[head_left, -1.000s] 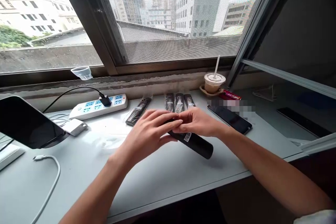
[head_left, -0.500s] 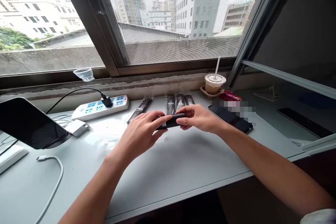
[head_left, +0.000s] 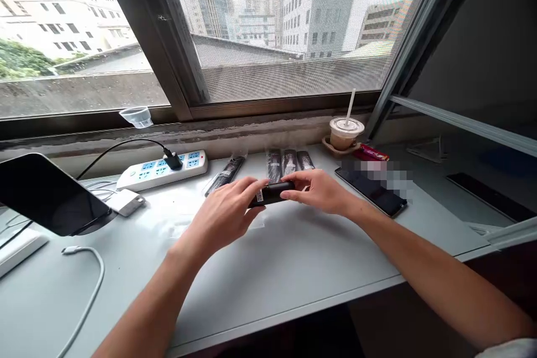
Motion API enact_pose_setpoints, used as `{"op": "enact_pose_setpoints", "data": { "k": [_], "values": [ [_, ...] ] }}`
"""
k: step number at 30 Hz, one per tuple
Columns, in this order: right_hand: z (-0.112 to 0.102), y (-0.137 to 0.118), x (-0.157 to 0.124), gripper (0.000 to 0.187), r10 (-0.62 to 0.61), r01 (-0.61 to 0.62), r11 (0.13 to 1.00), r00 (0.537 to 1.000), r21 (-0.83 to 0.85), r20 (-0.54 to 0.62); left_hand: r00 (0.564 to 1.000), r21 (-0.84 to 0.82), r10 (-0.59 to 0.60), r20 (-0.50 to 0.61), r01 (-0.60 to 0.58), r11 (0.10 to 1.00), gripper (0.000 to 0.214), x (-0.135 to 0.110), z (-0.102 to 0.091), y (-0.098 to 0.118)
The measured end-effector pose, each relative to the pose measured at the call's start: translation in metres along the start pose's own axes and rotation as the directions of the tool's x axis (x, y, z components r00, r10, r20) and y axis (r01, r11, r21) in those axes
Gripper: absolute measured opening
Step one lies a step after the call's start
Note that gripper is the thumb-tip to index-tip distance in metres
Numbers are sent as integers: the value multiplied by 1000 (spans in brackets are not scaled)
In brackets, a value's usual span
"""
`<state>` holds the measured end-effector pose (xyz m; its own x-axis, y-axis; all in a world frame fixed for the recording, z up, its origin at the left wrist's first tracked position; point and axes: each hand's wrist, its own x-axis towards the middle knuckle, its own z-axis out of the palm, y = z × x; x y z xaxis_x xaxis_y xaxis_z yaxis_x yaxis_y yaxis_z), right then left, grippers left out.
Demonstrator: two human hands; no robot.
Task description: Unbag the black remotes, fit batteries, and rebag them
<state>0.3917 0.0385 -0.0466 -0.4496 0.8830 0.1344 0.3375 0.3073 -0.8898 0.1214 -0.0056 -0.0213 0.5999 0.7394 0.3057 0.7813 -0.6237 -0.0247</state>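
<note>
A slim black stick-shaped device (head_left: 274, 192), bearing a white label near its left end, is held level above the desk between both hands. My left hand (head_left: 229, 210) grips its left end, fingers over the top and thumb underneath. At the other end, my right hand (head_left: 316, 191) pinches it between thumb and fingers. Just behind lie three similar black pieces (head_left: 289, 162) in clear plastic wrapping, side by side. Another wrapped black piece (head_left: 226, 175) rests at a slant to their left. The held one's exact kind I cannot make out.
A white power strip (head_left: 163, 170) with a black plug stands at the back left, near a tablet (head_left: 50, 196) and a white cable (head_left: 90, 291). An iced drink (head_left: 346, 133) sits in a carrier at the back right; a phone (head_left: 371, 190) lies before it. Clear plastic (head_left: 174, 228) lies by my left wrist.
The left fingers have shifted on the black device, and more of its white label and top shows. The right fingers have straightened slightly. Both hands stay in nearly the same place.
</note>
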Motion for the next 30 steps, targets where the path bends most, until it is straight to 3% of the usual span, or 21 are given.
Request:
{"op": "enact_pose_setpoints", "data": {
  "k": [3, 6, 13, 18, 25, 30],
  "values": [
    [0, 3, 0, 43, -87, 75, 985, 993, -152, -75, 1000, -31, -28, -4, 28, 999, 42, 1, 3, -3],
    [-3, 4, -1, 42, -85, 81, 991, 996, -103, -35, 1000, -46, -28, 2, 28, 999, 39, 1, 2, -6],
    [-15, 4, 0, 26, -16, 16, 1000, 996, -7, -88, 987, -35, -157, -18, 157, 987, 40, -7, -7, -29],
    [-14, 10, 2, 16, -113, 115, 990, 993, 86, -29, 980, -9, -199, 3, 199, 980, 39, -11, -11, -40],
    [-16, 13, 3, 10, -275, 269, 956, 961, -120, -37, 978, 2, -206, 37, 206, 978, 39, -12, -10, -41],
    [-15, 16, 6, 18, -350, 344, 933, 936, -102, -37, 979, -15, -198, 47, 199, 980, 40, -11, -8, -40]
  ]
}}
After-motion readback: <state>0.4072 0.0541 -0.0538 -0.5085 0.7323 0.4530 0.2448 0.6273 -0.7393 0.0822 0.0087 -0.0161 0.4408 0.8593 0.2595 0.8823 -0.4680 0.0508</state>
